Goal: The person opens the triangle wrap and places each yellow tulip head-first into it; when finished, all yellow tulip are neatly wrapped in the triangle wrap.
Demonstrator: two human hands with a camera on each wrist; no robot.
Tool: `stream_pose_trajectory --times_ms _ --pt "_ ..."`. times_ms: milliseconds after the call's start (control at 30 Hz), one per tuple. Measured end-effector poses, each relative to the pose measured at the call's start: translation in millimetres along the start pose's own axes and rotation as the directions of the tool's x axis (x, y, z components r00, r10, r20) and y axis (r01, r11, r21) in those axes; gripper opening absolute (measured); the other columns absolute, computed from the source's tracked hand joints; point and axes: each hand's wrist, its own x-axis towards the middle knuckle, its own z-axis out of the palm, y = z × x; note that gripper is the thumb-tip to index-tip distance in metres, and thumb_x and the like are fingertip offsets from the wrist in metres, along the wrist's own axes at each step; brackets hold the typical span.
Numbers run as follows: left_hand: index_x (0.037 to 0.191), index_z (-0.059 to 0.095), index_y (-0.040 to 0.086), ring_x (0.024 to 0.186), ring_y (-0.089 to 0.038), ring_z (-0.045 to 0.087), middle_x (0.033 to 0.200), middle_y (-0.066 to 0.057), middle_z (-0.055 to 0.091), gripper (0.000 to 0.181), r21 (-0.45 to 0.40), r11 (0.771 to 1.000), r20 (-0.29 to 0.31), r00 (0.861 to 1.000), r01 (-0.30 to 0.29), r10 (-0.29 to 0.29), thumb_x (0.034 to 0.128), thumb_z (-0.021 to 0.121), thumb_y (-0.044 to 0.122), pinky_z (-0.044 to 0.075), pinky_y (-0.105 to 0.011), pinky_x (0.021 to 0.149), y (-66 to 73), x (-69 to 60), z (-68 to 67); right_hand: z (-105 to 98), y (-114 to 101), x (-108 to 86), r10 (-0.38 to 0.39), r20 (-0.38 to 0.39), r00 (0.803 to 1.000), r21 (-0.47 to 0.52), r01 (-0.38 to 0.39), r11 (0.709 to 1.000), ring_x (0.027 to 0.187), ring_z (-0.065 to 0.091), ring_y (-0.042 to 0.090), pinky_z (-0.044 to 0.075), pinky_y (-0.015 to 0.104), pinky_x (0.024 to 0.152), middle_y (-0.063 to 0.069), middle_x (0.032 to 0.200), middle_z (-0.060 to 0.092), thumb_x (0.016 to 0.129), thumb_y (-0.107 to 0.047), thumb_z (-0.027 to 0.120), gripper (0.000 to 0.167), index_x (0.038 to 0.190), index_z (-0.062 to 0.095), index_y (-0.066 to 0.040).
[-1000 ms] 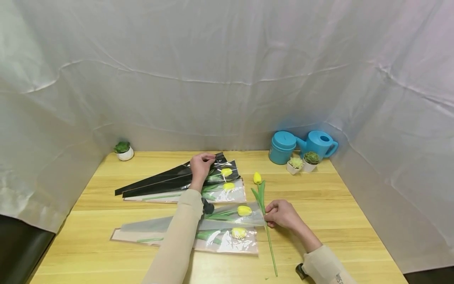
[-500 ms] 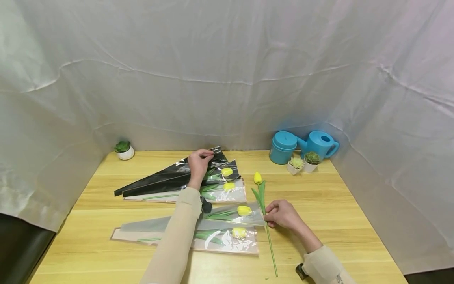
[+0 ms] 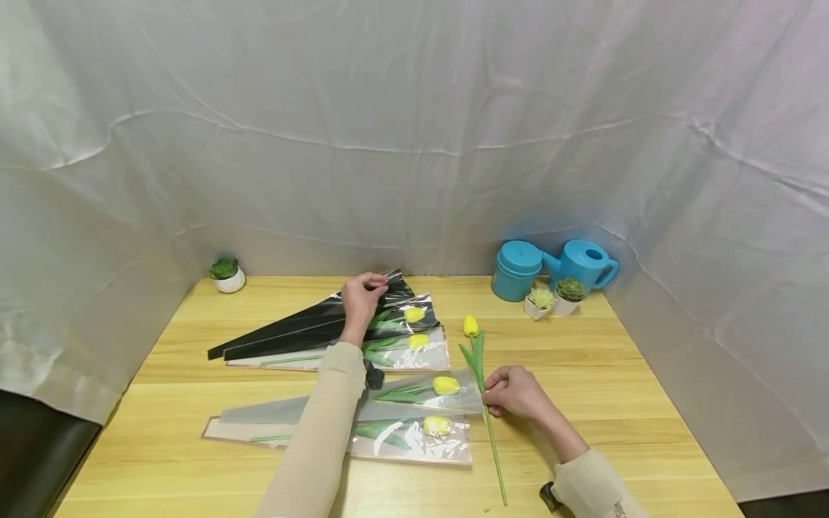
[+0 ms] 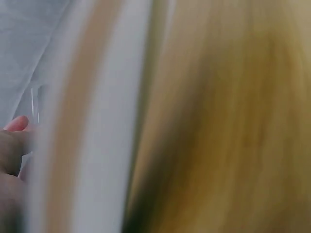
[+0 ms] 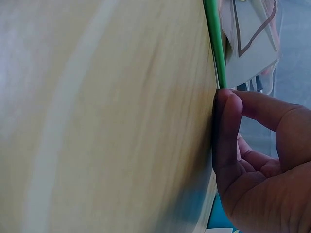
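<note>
Toward the back of the table, my left hand (image 3: 363, 301) pinches the wide end of a black flower sleeve (image 3: 285, 322) with clear film. In the left wrist view only part of the left hand (image 4: 13, 165) shows at the edge, beside a blurred pale strip. My right hand (image 3: 516, 390) pinches the green stem of a yellow tulip (image 3: 470, 326), whose bloom points to the back. The right wrist view shows thumb and forefinger meeting on that stem (image 5: 216, 48). A second black sleeve (image 3: 285, 344) containing a yellow tulip (image 3: 414, 314) lies just in front of the first.
Nearer lie a white sleeve (image 3: 434, 356), a grey translucent sleeve (image 3: 272, 410) and another white sleeve (image 3: 447, 450), each with a tulip. A blue canister (image 3: 516, 272), blue watering can (image 3: 583, 265) and small potted succulents stand back right; another succulent (image 3: 227, 275) stands back left.
My left hand has shifted slightly left and back, and the wide end of the black sleeve has risen a little with it. The right hand and its tulip have hardly moved.
</note>
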Motion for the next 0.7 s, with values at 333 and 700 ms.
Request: stream_pose_trajectory --times_ms 333,700 --pt "0.109 0.082 0.009 0.097 -0.031 0.070 0.098 -0.013 0.078 0.019 0.026 0.994 -0.001 0.994 -0.107 0.107 0.0916 0.077 0.001 0.056 -0.047 0.092 -1.7 0.8 -5.2 -0.3 0.6 0.1 -0.003 0.005 1.000 0.004 0.003 1.000 0.056 0.067 0.017 0.056 0.029 0.055 0.009 0.068 0.071 0.083 0.005 0.076 0.017 0.097 0.065 0.006" --pt "0.097 0.084 0.009 0.088 -0.028 0.069 0.096 -0.011 0.075 0.007 0.075 0.987 -0.061 0.987 -0.141 0.145 0.0927 0.079 0.009 0.056 -0.042 0.080 -9.0 4.9 -5.6 -1.8 0.4 0.0 -0.007 0.016 1.000 0.004 0.007 1.000 0.057 0.067 0.016 0.057 0.029 0.056 0.009 0.069 0.071 0.084 0.004 0.076 0.017 0.098 0.066 0.007"
